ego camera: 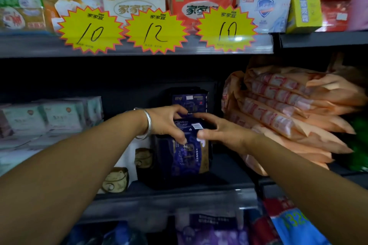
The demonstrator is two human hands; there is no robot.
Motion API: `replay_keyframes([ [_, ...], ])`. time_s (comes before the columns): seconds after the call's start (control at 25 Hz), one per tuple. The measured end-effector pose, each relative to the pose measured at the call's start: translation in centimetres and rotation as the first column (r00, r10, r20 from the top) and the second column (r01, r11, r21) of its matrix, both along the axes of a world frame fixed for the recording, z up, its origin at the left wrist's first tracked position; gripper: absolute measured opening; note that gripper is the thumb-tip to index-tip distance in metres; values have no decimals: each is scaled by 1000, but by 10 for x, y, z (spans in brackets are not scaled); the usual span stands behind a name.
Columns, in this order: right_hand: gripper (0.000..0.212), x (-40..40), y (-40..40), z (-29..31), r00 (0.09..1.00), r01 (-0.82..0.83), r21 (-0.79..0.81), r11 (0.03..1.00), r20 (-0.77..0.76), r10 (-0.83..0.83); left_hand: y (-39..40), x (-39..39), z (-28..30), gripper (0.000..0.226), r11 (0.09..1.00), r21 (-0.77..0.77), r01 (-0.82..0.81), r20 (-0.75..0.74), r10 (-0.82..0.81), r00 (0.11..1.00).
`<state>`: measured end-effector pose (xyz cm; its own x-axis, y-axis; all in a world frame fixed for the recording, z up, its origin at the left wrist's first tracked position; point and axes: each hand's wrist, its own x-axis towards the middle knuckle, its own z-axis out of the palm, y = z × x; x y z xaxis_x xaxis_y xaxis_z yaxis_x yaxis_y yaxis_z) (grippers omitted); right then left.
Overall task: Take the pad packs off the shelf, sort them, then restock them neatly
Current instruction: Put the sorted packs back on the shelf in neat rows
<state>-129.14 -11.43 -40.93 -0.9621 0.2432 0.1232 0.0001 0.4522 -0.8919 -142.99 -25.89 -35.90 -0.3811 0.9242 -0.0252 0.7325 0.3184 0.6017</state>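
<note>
dark purple pad pack (186, 153) stands mid-shelf (179, 187), another behind it. left hand (166, 123) curls over its top edge; right hand (221, 132) pinches the top corner. best to lift straight up, both hands firm, clear of the leaning orange packs (288, 111).

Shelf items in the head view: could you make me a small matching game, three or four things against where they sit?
Things:
1. dark purple pack
2. orange packs
3. pale green packs
4. yellow price stars

Places:
A. stacked at the right of the middle shelf
B. on the front edge of the upper shelf
C. under both hands, mid-shelf
D. at the left of the middle shelf

Pairs: 1-C, 2-A, 3-D, 4-B
</note>
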Motion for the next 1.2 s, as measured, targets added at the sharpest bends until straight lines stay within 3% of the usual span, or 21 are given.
replay_keyframes([
  [0.12, 76, 16, -8, -3, 1000, -18, -77, 997, 4, 18, -2, 16, 0, 86, 1000, -2, 5, -18, -5, 1000],
  [0.24, 70, 27, -5, -12, 995, 74, -114, 991, -60, -82, -3, 29, -2, 89, 999, 48, -26, -54, 28, 998],
  [0.36, 73, 35, 6, -27, 973, 171, -300, 938, -101, -210, -9, 30, -8, 113, 975, 173, -137, 93, 122, 988],
  [0.48, 64, 45, 9, -34, 950, 204, -452, 868, -123, -288, -16, 35, -25, 116, 978, 105, -182, 191, 160, 969],
  [0.6, 76, 47, 6, -36, 946, 212, -425, 880, -135, -293, -17, 43, -37, 92, 970, 68, -234, 313, 202, 928],
  [0.72, 93, 44, 2, -36, 945, 242, -337, 910, -131, -300, -19, 43, -41, 104, 964, 56, -259, 330, 227, 916],
  [0.84, 94, 39, 4, -35, 955, 230, -264, 937, -124, -270, -19, 39, -53, 92, 956, 42, -292, 294, 267, 918],
  [1.0, 100, 36, 5, -46, 976, 217, -42, 975, 10, -216, -15, 33, -66, 90, 948, -23, -316, 314, 307, 898],
  [1.08, 104, 36, 12, -49, 962, 271, -119, 955, 6, -272, -13, 31, -67, 86, 944, -19, -330, 347, 315, 883],
  [1.2, 110, 31, 26, -51, 914, 379, -362, 852, 2, -406, -8, 28, -72, 77, 915, 23, -404, 395, 363, 844],
])
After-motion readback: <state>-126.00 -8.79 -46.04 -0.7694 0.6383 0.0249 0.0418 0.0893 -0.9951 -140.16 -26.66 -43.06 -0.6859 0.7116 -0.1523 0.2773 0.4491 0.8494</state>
